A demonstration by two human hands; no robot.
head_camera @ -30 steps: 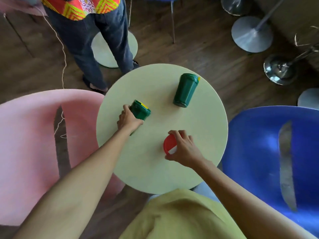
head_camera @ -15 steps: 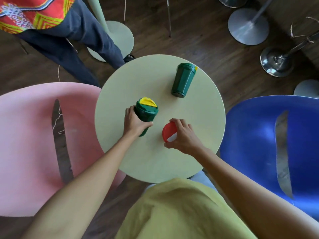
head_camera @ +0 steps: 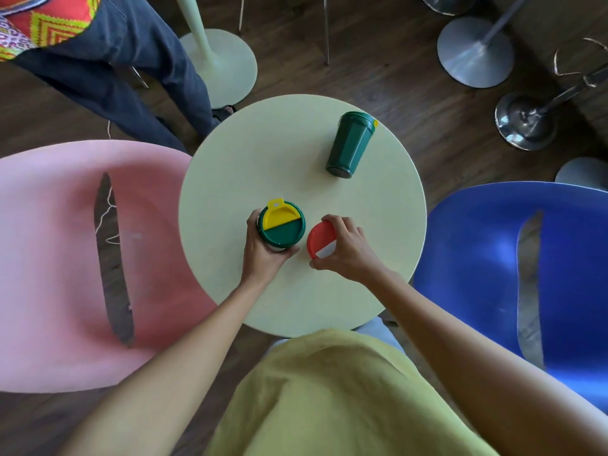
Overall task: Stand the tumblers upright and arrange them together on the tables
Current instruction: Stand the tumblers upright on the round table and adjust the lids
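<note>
On the round pale-green table a green tumbler with a green-and-yellow lid stands upright, and my left hand is wrapped around its body. Right beside it a tumbler with a red-and-white lid also stands upright, gripped from the right by my right hand. The two lids sit a small gap apart. A second green tumbler lies on its side at the table's far right, its base toward me and its lid pointing away.
A pink chair stands left of the table and a blue chair right of it. A person in dark trousers stands at the far left beside another table's pale base. Metal stand bases sit on the wooden floor at the far right.
My left hand has tipped the green tumbler from lying on its side to upright and brought it right, next to the red-lidded one. My right hand stayed on the red-lidded tumbler.
</note>
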